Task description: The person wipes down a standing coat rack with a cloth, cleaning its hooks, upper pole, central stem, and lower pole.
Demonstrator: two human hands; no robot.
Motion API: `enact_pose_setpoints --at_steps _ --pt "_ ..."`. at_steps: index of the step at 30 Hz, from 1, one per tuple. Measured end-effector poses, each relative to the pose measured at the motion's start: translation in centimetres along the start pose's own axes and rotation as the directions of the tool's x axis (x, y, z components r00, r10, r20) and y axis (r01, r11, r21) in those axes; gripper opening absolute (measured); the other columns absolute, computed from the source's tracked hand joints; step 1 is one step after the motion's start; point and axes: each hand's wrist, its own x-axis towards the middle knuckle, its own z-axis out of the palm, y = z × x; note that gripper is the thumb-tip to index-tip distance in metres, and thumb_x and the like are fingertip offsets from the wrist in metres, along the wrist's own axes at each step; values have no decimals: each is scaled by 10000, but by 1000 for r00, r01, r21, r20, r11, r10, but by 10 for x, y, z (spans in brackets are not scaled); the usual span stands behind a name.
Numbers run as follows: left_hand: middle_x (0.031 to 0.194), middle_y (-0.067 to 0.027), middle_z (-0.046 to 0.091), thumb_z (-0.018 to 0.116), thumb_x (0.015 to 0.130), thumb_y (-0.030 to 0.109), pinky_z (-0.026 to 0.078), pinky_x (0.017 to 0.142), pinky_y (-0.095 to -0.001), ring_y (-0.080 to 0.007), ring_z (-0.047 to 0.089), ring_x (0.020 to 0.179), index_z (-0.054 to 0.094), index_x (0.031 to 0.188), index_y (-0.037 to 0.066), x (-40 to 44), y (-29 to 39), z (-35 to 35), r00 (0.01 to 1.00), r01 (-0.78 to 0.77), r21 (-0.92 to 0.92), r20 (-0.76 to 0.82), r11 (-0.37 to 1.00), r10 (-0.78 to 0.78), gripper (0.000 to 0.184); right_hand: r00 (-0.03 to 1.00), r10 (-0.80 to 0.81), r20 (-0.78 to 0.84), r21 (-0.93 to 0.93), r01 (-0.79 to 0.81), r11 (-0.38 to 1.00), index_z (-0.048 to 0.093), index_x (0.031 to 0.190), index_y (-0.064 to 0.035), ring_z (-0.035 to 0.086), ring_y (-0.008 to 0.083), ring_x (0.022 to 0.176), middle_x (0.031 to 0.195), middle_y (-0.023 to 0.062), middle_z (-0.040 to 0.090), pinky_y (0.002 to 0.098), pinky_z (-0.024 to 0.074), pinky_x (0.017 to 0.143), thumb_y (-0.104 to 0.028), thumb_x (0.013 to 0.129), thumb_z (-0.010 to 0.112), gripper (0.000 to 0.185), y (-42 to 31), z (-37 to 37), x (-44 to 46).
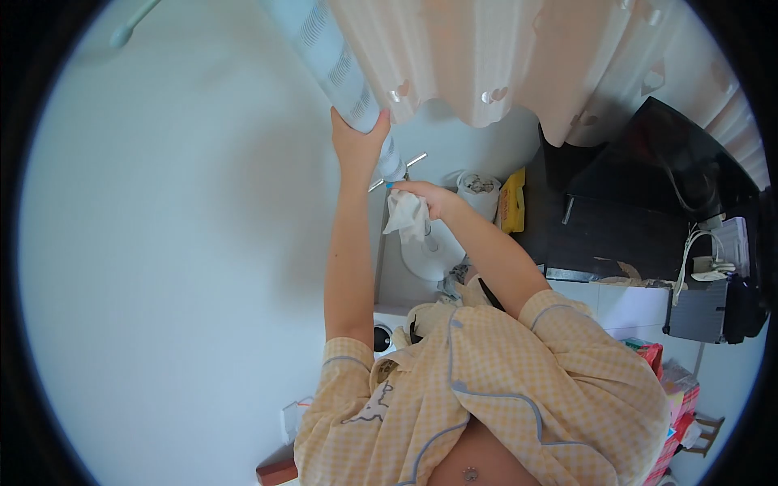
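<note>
A long light-blue covered fan-like column with grey stripe patterns slants down from the top centre, beside the pink curtain. My left hand is wrapped round its lower part. Below, the column narrows to a patterned end near a thin metal rod. My right hand, with a blue nail showing, is closed on a crumpled white cloth or tissue, close under that narrow end. A round white base lies beneath the cloth.
Pink curtains hang at the top. To the right are a yellow packet, a white bin-like container, a black monitor on dark furniture, and white cables. A pale wall fills the left side.
</note>
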Motion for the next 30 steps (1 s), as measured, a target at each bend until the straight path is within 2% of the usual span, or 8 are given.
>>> enact_pose_setpoints --at_steps 3,7,8,9,15,20,27,30 --pt "964 -156 529 679 634 186 416 765 -337 -246 531 883 396 1084 -22 4 -20 5 995 -102 21 -15 995 102 572 942 76 326 -60 -59 996 568 655 -70 579 157 626 639 41 581 285 478 565 -180 734 551 136 -7 -23 27" --pt "980 -154 527 669 637 180 411 771 -346 -251 529 886 407 1079 -19 4 -23 3 993 -76 -5 -91 997 75 551 994 99 52 -59 -96 994 581 672 -31 582 191 596 642 78 588 327 481 556 -139 715 526 129 -7 1 28" --pt "986 -156 527 666 637 178 410 773 -350 -254 528 888 410 1078 -20 4 -21 2 994 -60 -10 -89 998 59 548 961 -187 -205 -600 28 800 589 694 -14 584 220 589 656 104 594 348 483 565 -149 713 519 152 -3 12 26" --pt "986 -156 527 666 637 178 410 773 -350 -254 528 888 410 1078 -20 5 -19 2 994 -60 -10 -92 998 58 548 808 -538 -238 -943 -58 329 597 715 2 586 248 582 670 131 600 368 485 575 -158 712 513 181 1 20 22" --pt "983 -157 533 662 637 175 408 777 -351 -261 528 903 421 1071 -17 6 -18 7 988 -112 42 -104 993 116 532 709 -681 -183 -972 -234 18 605 813 22 592 336 740 789 207 605 388 468 637 -177 724 458 263 6 35 -18" --pt "973 -154 539 663 639 176 417 767 -344 -260 538 883 431 1055 -16 17 -24 7 988 -94 53 -121 994 100 514 821 -479 -310 -819 25 573 603 735 -11 579 216 608 651 110 592 352 437 554 -216 759 505 228 43 6 -30" --pt "840 -99 571 631 694 83 439 720 -299 -186 564 786 478 955 -23 17 -27 6 990 -92 -33 -110 995 87 320 871 -453 -191 -680 215 701 566 865 -12 559 188 642 755 109 594 328 436 574 -232 740 543 254 37 -48 -65" --pt "822 -99 572 623 698 51 452 693 -293 -179 575 758 483 933 -22 14 -28 7 984 -146 54 -98 988 151 283 817 -577 17 -842 323 433 543 904 -8 551 196 705 814 109 569 313 431 636 -198 722 552 263 0 -70 -67"
